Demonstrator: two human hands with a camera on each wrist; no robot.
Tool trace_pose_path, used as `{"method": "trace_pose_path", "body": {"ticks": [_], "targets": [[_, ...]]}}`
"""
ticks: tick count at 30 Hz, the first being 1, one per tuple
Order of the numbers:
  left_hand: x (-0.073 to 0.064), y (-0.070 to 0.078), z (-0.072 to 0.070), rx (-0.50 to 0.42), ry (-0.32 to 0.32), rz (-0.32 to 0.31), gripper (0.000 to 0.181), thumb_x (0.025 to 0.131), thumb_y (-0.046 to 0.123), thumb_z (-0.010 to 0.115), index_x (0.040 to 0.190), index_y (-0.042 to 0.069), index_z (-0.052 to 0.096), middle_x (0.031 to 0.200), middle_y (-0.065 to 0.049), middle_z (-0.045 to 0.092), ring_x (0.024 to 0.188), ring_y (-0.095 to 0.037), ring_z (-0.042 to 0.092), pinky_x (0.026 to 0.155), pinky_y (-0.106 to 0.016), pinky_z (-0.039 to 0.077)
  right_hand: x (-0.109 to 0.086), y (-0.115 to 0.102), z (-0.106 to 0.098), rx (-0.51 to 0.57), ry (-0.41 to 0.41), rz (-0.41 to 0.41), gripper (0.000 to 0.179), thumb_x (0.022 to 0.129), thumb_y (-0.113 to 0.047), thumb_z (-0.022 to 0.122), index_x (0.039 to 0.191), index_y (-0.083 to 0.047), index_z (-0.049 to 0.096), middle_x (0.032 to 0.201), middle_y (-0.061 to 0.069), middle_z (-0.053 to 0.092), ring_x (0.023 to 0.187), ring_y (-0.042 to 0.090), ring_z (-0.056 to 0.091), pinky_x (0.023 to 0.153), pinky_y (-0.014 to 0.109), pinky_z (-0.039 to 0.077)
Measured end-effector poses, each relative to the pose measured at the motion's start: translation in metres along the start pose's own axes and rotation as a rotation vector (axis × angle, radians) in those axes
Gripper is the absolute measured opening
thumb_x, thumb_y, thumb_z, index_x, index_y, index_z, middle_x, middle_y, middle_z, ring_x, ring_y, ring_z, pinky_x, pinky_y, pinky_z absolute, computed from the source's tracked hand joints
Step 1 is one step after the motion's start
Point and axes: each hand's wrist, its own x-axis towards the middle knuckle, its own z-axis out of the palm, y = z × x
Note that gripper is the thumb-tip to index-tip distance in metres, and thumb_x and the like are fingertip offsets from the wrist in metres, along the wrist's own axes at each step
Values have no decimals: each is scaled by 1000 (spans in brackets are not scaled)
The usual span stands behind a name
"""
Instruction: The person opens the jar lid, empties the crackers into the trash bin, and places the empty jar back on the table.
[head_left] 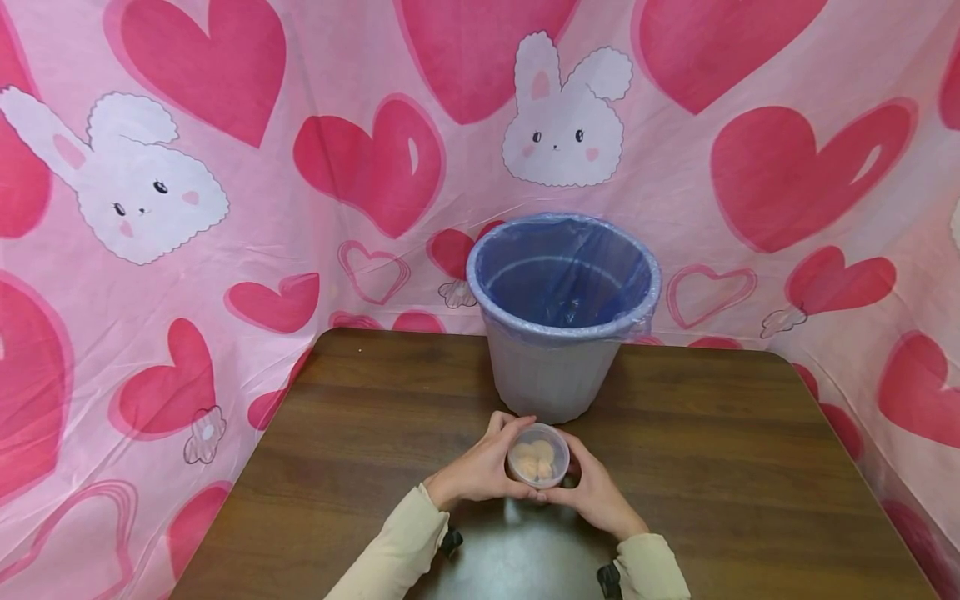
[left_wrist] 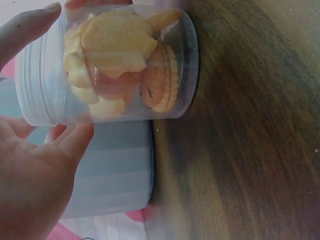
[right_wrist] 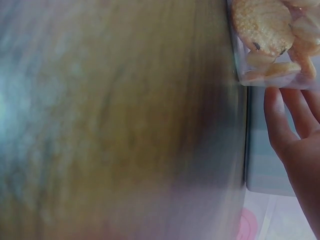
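Between both hands is a clear plastic jar (head_left: 538,455) with crackers or cookies (left_wrist: 117,42) visible through its wall. Its ribbed top end faces up toward the head camera. My left hand (head_left: 480,468) grips the jar's left side, thumb and fingers curled about the upper part. From the other side my right hand (head_left: 596,492) grips it, with fingers (right_wrist: 287,115) against the wall in the right wrist view. The thumbs come close together at the near side. Whether the jar's base touches the table cannot be told.
A pale waste bin (head_left: 551,375) lined with a blue bag (head_left: 564,329) stands on the brown wooden table (head_left: 390,400), just beyond the hands. Pink cloth (head_left: 465,183) with hearts and rabbits hangs behind and at both sides.
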Motion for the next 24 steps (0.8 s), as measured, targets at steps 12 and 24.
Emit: {"method": "trace_pose_path", "body": {"ticks": [12, 24], "targets": [[1, -1, 1, 12, 8, 30, 96, 64, 39, 78, 140, 23, 21, 129, -2, 26, 115, -21, 42, 94, -30, 40, -1, -1, 0, 11, -4, 34, 84, 61, -26, 82, 132, -23, 38, 130, 6, 47, 111, 21, 50, 90, 30, 41], [2, 2, 0, 31, 13, 90, 95, 65, 34, 78, 140, 23, 21, 135, -3, 26, 118, -23, 42, 95, -30, 39, -1, -4, 0, -10, 12, -35, 83, 62, -27, 81, 132, -19, 38, 129, 7, 47, 110, 23, 50, 88, 25, 41]]}}
